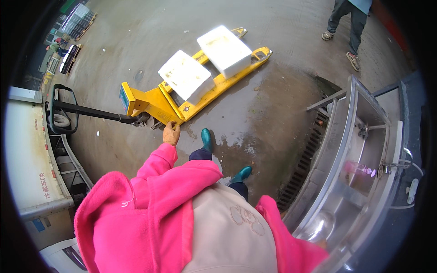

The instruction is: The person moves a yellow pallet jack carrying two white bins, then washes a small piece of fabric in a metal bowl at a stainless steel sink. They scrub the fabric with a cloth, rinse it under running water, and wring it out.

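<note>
My left hand [171, 134], in a tan glove, has its fingers curled in front of the yellow pallet truck [150, 102]; whether it touches the truck or holds anything is unclear. Two white foam boxes [186, 77] [224, 50] rest on the forks, and the truck's black handle [82, 109] points left. At lower right my right hand [321, 245] is mostly hidden beyond the pink sleeve, beside a stainless steel sink [337, 154]. A pink bottle [357, 167] lies in the sink near the tap.
A person's legs [353, 32] stand at upper right. A white vehicle body [29, 154] borders the left. A drain grate [298, 173] runs along the sink on the wet floor [246, 136]. Loaded pallets [78, 20] and another person [57, 48] are at upper left.
</note>
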`<action>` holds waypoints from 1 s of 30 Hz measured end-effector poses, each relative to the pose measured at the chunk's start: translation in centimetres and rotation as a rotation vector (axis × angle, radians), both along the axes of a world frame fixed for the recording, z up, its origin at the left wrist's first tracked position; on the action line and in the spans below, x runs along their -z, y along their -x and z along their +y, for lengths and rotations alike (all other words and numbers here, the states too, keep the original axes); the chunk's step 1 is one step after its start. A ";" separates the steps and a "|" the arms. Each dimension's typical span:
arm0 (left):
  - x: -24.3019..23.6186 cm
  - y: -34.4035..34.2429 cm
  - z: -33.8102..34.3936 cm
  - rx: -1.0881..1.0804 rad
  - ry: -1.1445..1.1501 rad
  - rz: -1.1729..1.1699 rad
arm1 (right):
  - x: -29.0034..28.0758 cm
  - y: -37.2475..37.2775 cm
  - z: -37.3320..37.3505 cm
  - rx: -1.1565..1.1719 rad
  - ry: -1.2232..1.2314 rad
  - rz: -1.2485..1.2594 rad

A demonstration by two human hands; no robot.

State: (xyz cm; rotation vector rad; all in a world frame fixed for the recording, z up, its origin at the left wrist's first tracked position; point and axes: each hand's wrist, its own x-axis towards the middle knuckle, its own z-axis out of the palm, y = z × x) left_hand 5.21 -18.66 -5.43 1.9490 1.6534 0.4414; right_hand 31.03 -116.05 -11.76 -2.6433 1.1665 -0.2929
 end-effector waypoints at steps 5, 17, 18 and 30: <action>3.9 2.9 4.7 -0.050 0.068 0.053 | -6.2 -13.3 20.3 -0.637 0.185 -0.193; 12.3 6.6 25.5 -0.176 0.239 -0.159 | -6.6 -13.7 87.2 -1.400 -0.190 0.346; 12.5 6.6 27.0 -0.165 0.248 -0.164 | -5.1 -13.2 91.3 -1.453 -0.213 0.379; 18.3 5.0 31.8 -0.332 0.444 -0.310 | 14.7 -4.5 128.5 -1.865 -0.378 0.763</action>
